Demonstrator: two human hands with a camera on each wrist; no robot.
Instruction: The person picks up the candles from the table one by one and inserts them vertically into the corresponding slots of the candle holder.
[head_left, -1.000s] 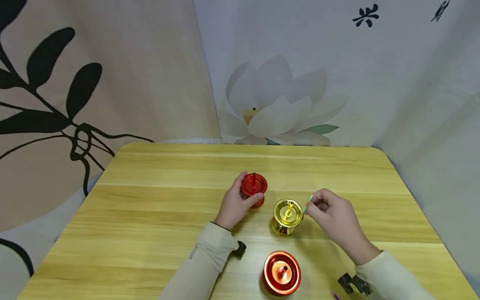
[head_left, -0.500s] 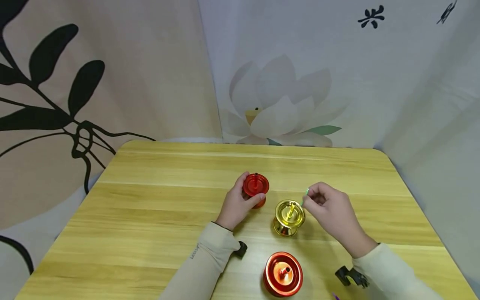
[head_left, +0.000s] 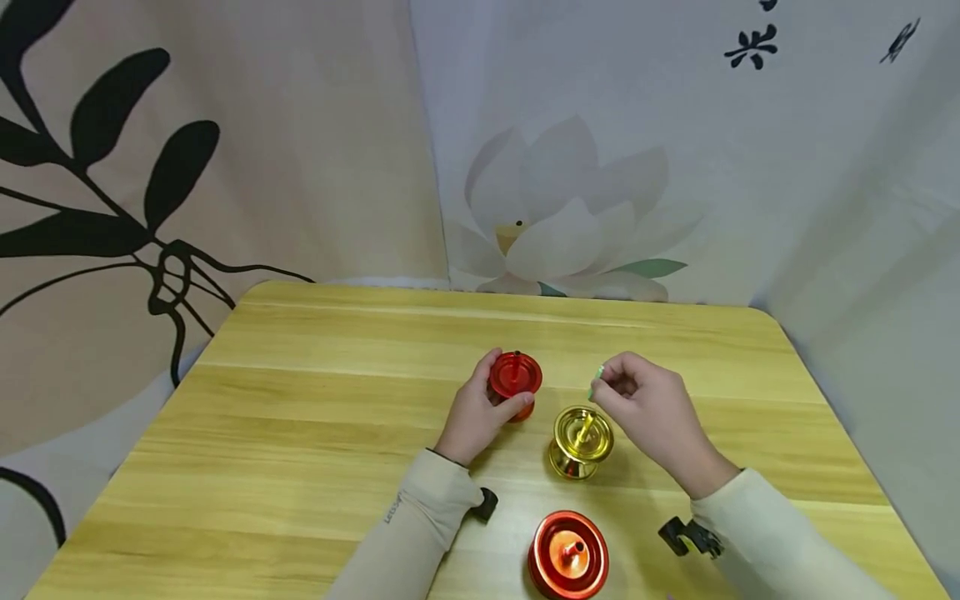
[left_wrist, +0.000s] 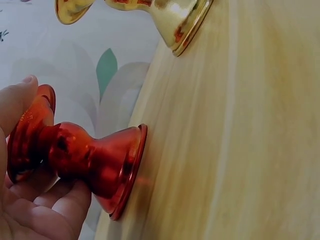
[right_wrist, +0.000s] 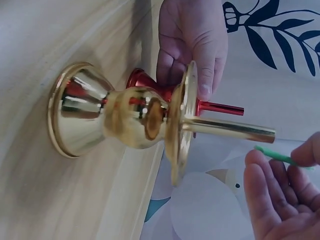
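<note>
My left hand (head_left: 471,417) grips a red metal candle holder (head_left: 516,375), thumb and fingers around its upper part. In the left wrist view, the holder's flared base (left_wrist: 120,167) is down at the wooden table. A thin green stick (right_wrist: 275,155) is pinched between the thumb and fingers of my right hand (head_left: 647,410). That hand hovers just behind and right of a gold candle holder (head_left: 582,443), which stands upright with a thin tube (right_wrist: 232,129) rising from its dish. In the right wrist view, the stick's end lies close to the gold tube's tip.
A second red candle holder (head_left: 567,556), coppery in its dish, stands nearest the front edge of view. The wooden table (head_left: 315,425) reaches back to a printed curtain (head_left: 315,150) with leaves and a lotus. Black wrist straps (head_left: 692,537) hang at the cuffs.
My right hand has moved left and away from me with the green stick, from the gold holder's right side to behind its dish. The left hand keeps its hold on the red holder.
</note>
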